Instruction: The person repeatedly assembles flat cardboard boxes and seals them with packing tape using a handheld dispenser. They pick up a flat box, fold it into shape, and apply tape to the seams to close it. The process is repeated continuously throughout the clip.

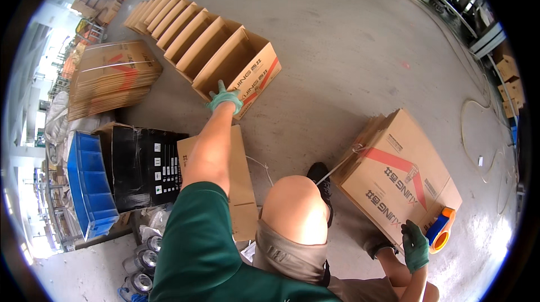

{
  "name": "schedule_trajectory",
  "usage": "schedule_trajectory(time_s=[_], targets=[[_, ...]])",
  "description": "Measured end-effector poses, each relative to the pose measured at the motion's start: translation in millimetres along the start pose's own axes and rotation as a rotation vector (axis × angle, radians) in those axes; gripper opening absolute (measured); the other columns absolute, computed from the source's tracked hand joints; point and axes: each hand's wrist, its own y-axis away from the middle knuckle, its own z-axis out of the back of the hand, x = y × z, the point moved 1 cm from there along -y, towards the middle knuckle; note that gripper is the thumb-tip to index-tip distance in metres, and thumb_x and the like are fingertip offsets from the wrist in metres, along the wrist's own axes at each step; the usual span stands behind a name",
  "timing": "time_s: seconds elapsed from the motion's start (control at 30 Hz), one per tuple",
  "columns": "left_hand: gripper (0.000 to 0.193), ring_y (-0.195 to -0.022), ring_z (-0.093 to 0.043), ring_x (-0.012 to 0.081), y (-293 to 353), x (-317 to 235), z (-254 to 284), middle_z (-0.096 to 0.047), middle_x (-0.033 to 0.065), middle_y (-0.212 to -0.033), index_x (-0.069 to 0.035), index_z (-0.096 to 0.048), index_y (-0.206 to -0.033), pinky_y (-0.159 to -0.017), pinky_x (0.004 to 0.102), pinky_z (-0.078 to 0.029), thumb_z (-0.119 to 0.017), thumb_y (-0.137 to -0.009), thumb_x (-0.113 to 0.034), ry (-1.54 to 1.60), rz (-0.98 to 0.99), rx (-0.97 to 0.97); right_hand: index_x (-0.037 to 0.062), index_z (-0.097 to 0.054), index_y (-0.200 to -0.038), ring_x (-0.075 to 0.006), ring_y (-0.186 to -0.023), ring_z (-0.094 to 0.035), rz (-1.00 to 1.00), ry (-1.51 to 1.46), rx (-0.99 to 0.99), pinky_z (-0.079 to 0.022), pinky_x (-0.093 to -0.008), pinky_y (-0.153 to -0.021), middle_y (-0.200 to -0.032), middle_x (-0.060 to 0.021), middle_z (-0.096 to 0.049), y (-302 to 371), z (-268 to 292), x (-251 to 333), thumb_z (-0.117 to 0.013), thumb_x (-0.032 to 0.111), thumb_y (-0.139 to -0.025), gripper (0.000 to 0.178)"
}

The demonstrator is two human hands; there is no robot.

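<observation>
My left hand (224,99), in a green glove, reaches out to the near corner of a brown cardboard box (256,80). Its fingers are spread at the rim; whether they press on the cardboard I cannot tell. That box is the nearest of a long row of open-topped boxes (185,35) curving away to the far left. On the right, my green-gloved right hand (415,247) hovers with fingers stretched out and nothing in them. It is by the near edge of a stack of flat cartons (394,172). Beside it, an orange and blue tape dispenser (440,229) rests at the stack's corner.
Another strapped stack of flat cartons (115,77) stands at left. Below it are a black box (147,161) and a blue plastic bin (90,184). A flat carton (242,178) lies by my knee, with a cord (337,166) near my foot. A hose (464,122) runs along the floor.
</observation>
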Motion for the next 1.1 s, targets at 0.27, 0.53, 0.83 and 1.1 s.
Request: schedule_trajectory(time_s=[0.27, 0.53, 0.83, 1.1], targets=[[0.049, -0.154, -0.008, 0.0417, 37, -32, 5, -0.003, -0.0019, -0.170, -0.037, -0.058, -0.140, -0.117, 0.0695, -0.021, -0.059, -0.092, -0.046, -0.096, -0.277, -0.073, 0.0013, -0.066, -0.123, -0.0299, -0.106, -0.067, 0.154, 0.374, -0.351, -0.052, -0.0369, -0.090, -0.113, -0.0166, -0.069, 24, 48, -19, -0.058, 0.002, -0.093, 0.030], [0.053, -0.124, -0.058, 0.0276, 171, -198, 18, -0.057, 0.0165, -0.143, -0.006, -0.043, -0.151, -0.102, 0.0365, -0.048, -0.055, -0.100, -0.014, 0.466, -0.995, 0.429, 0.0180, -0.038, -0.153, -0.0396, -0.105, -0.064, -0.298, 0.875, -0.099, -0.051, -0.0476, -0.091, -0.122, -0.0228, -0.060, 26, 89, -30, -0.071, 0.030, -0.088, 0.074], [0.029, -0.090, -0.067, 0.0306, 256, -272, -60, -0.071, 0.0178, -0.102, -0.001, -0.070, -0.110, -0.076, 0.0417, -0.053, -0.056, -0.094, -0.021, 0.089, -0.937, 0.235, 0.0140, -0.058, -0.124, -0.0419, -0.092, -0.067, -0.264, 0.705, -0.200, -0.053, -0.0497, -0.080, -0.094, -0.0222, -0.068, 13, 74, -87, -0.057, 0.009, -0.091, 0.034], [0.027, -0.096, -0.065, 0.0223, 276, -268, -49, -0.072, 0.0138, -0.105, 0.000, -0.069, -0.112, -0.089, 0.0373, -0.050, -0.062, -0.097, -0.022, 0.155, -0.881, 0.155, 0.0128, -0.061, -0.119, -0.0398, -0.094, -0.066, -0.299, 0.527, -0.245, -0.051, -0.0468, -0.079, -0.099, -0.0203, -0.069, 0, 71, -127, -0.058, 0.009, -0.090, 0.029]])
